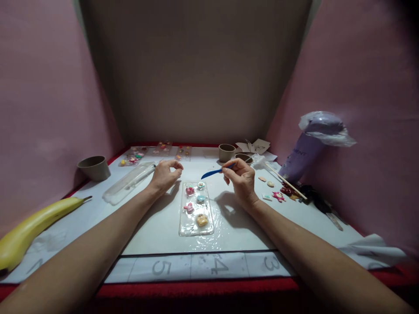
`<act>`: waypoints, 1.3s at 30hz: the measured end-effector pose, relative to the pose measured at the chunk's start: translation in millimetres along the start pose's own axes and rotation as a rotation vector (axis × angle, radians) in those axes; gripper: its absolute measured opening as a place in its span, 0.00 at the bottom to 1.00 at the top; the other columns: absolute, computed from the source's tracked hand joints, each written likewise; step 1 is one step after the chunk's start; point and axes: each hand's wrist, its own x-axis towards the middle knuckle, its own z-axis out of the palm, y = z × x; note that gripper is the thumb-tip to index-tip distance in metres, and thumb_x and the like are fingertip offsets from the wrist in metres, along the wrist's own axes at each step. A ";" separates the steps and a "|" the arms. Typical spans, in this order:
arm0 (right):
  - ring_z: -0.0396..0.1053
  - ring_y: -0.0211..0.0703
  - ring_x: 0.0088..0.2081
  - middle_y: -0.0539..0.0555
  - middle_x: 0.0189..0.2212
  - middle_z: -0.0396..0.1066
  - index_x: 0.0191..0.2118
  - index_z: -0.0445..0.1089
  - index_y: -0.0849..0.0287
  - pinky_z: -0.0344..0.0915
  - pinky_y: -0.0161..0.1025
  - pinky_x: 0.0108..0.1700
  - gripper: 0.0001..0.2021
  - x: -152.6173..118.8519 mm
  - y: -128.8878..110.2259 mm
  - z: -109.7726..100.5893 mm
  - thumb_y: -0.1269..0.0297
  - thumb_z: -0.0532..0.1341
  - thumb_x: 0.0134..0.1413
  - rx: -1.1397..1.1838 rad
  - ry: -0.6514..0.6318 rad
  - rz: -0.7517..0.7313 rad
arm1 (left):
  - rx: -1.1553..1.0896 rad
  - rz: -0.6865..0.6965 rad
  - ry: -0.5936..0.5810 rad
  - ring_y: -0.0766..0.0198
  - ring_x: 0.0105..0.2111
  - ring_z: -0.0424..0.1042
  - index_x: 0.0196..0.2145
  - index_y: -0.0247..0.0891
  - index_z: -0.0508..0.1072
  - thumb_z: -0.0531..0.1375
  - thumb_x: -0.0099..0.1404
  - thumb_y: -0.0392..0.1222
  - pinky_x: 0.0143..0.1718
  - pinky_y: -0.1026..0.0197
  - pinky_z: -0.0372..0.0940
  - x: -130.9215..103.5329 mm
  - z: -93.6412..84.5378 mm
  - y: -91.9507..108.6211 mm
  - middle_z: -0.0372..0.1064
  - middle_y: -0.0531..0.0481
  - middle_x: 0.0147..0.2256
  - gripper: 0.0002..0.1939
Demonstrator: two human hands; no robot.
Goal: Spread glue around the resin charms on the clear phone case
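Observation:
A small blue plastic knife [211, 173] is pinched between the thumb and fingers of my right hand [241, 179], its blade pointing left. Below the blade lies a clear phone case [186, 229] with glossy edges. Several small charms sit on it, among them a pink rabbit-like one [189, 208], a yellow one [202, 220] and a light blue one [200, 199]. My left hand [166, 175] hovers past the case's upper left corner, thumb and forefinger brought together. Whatever may be between those fingertips is too small to make out.
At left are a yellow banana [42, 222], a grey-brown cup [94, 168] and a long clear package [126, 183]. Another cup [226, 152] stands at the back. On the right are loose charms [279, 196], a wooden stick [288, 182] and a purple bag [303, 152].

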 end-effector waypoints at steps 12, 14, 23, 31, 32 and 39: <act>0.56 0.32 0.16 0.43 0.14 0.61 0.25 0.66 0.57 0.52 0.33 0.19 0.03 0.0 1.4 -0.7 0.68 0.62 0.43 0.000 -0.003 -0.006 | -0.163 0.068 -0.299 0.51 0.54 0.63 0.22 0.41 0.71 0.59 0.49 0.44 0.59 0.48 0.52 -6.9 -26.4 26.8 0.73 0.49 0.44 0.05; 0.57 0.32 0.17 0.43 0.15 0.61 0.25 0.66 0.57 0.52 0.33 0.19 0.03 0.2 1.6 -1.0 0.68 0.62 0.43 -0.006 0.000 -0.005 | -0.169 0.088 -0.319 0.50 0.56 0.60 0.23 0.41 0.71 0.59 0.50 0.43 0.61 0.47 0.49 -8.6 -27.8 28.8 0.71 0.50 0.46 0.05; 0.57 0.32 0.18 0.44 0.16 0.62 0.25 0.67 0.58 0.52 0.34 0.20 0.03 1.4 1.1 -1.6 0.69 0.62 0.42 -0.026 0.023 -0.008 | -0.062 0.131 -0.451 0.49 0.60 0.50 0.27 0.42 0.72 0.60 0.50 0.45 0.63 0.44 0.42 -7.9 -30.0 31.4 0.63 0.49 0.51 0.07; 0.57 0.32 0.19 0.44 0.18 0.62 0.27 0.68 0.58 0.52 0.33 0.21 0.02 1.8 8.8 -4.7 0.70 0.62 0.44 -0.045 -0.001 -0.035 | -0.008 0.159 -0.529 0.48 0.62 0.44 0.30 0.41 0.71 0.61 0.52 0.51 0.64 0.43 0.39 -7.4 -29.4 30.7 0.58 0.48 0.53 0.11; 0.57 0.32 0.20 0.45 0.18 0.62 0.27 0.68 0.58 0.52 0.33 0.21 0.02 1.8 9.5 -5.1 0.70 0.62 0.45 -0.045 -0.003 -0.041 | -0.005 0.162 -0.534 0.48 0.62 0.43 0.30 0.41 0.71 0.61 0.52 0.50 0.64 0.43 0.38 -7.5 -29.1 30.3 0.58 0.48 0.54 0.11; 0.56 0.32 0.19 0.44 0.17 0.61 0.26 0.68 0.58 0.51 0.34 0.21 0.02 2.5 8.5 -4.6 0.70 0.63 0.44 -0.034 0.001 -0.034 | 0.043 0.171 -0.563 0.46 0.63 0.42 0.32 0.41 0.71 0.62 0.52 0.49 0.63 0.41 0.40 -6.8 -26.2 27.8 0.57 0.47 0.54 0.11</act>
